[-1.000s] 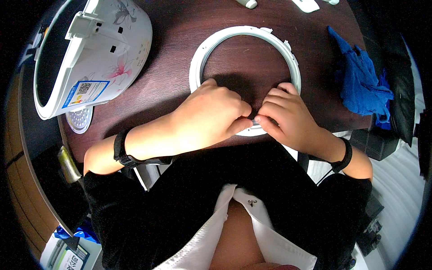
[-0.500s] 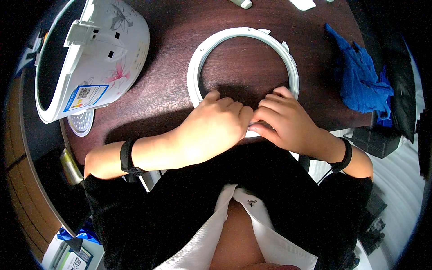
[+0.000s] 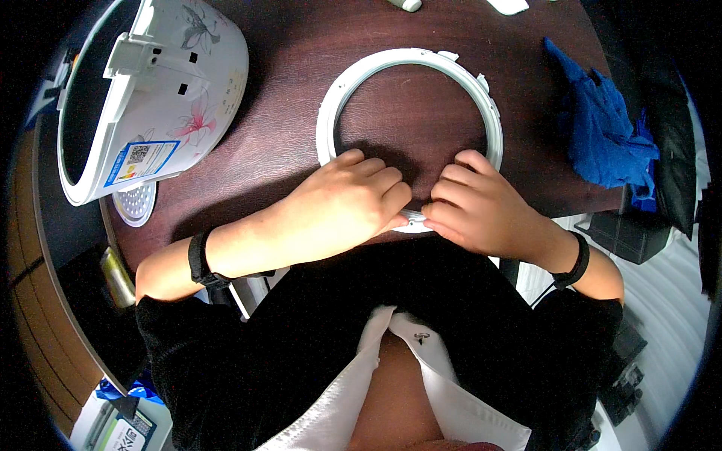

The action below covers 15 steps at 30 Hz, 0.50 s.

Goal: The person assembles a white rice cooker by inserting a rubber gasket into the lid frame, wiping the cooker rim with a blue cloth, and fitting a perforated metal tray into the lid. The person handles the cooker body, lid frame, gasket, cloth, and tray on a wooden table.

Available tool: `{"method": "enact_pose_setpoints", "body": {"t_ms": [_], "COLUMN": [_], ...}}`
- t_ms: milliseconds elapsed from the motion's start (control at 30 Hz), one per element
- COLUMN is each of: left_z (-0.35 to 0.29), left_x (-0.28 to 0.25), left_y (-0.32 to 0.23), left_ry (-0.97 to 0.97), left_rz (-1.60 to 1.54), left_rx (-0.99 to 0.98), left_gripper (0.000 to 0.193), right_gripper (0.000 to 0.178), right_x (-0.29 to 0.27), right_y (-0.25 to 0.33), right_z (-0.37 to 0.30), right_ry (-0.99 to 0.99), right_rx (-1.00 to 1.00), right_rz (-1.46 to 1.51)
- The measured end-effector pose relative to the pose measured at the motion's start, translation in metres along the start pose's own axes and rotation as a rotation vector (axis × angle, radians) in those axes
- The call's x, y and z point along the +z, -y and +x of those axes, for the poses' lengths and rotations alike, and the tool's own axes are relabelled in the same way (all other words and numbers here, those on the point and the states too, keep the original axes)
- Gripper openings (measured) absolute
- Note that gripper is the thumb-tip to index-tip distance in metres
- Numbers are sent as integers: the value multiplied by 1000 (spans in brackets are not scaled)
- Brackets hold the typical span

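A white plastic ring (image 3: 329, 120) with small tabs on its far right rim lies on the dark brown table, close to its front edge. My left hand (image 3: 353, 194) is closed over the near left part of the ring, fingers curled round the rim. On the near right part my right hand (image 3: 475, 203) grips the same ring, its fingers bent inward. Between the two hands a short stretch of the near rim shows. The fingertips and the underside of the ring are hidden.
At the left lies a white, flower-printed appliance housing (image 3: 169, 113), tipped on its side. A perforated metal plate (image 3: 135, 203) sits beside it. A crumpled blue cloth (image 3: 608, 135) is at the right edge of the table (image 3: 278, 68). A white object (image 3: 508, 6) lies at the far edge.
My hands have moved a little apart, uncovering a piece of the near rim. The ring has shifted slightly toward me and to the right.
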State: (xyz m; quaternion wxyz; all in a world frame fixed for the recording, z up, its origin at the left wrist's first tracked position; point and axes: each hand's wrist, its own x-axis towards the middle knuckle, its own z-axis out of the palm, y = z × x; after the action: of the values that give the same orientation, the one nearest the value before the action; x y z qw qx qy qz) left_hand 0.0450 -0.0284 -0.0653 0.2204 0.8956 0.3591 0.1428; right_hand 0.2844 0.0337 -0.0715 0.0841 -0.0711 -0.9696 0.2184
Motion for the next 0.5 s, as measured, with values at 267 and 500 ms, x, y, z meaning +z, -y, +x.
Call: {"method": "enact_pose_setpoints", "body": {"t_ms": [267, 500], "left_z": [-5, -9], "left_x": [-9, -6], "left_y": [4, 3], "left_ry": [24, -26], "left_rz": [-98, -63], "left_rx": [33, 66], "left_gripper": [25, 22], "right_gripper": [16, 21], "right_x": [-4, -4], "right_y": [3, 9], "right_z": [0, 0], "right_ry": [67, 85], "right_rx": [-20, -80], "right_rz": [-51, -168]}}
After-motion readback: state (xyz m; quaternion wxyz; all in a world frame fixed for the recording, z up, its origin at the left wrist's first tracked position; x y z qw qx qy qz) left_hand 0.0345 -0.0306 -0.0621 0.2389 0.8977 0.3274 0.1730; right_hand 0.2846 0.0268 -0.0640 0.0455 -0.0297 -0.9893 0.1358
